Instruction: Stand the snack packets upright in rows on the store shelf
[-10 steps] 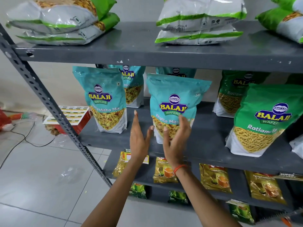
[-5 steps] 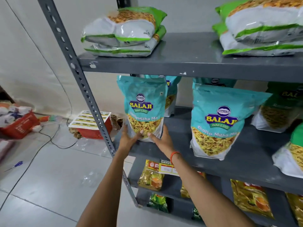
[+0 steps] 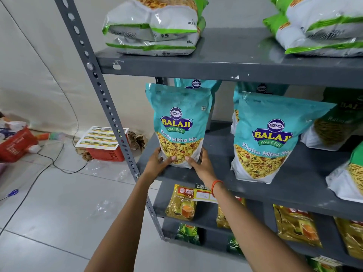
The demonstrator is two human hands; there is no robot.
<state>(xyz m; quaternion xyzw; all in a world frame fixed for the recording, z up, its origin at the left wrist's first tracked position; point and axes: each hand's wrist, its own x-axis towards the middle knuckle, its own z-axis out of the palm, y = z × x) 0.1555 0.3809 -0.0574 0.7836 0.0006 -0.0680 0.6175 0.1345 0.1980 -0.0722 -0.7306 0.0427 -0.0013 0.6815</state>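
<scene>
The teal Khatta Mitha Mix packet [image 3: 179,124] stands upright at the left front of the grey middle shelf [image 3: 245,185]; the left hand [image 3: 157,163] and right hand [image 3: 201,163] clasp its lower corners; a second teal packet [image 3: 269,138] stands upright to its right, apart.

1. Glossy plastic film on teal snack packet [image 3: 179,122], creased and catching light, centre of frame.
2. Matt grey painted metal shelf [image 3: 245,65], paint chipped white at front edge.
3. Perforated metal upright [image 3: 102,91], same dull grey, left of centre.
4. Smooth, shiny floor tiles [image 3: 49,203], lower left.
5. Shiny white-and-green plastic packets [image 3: 153,26], top.
</scene>
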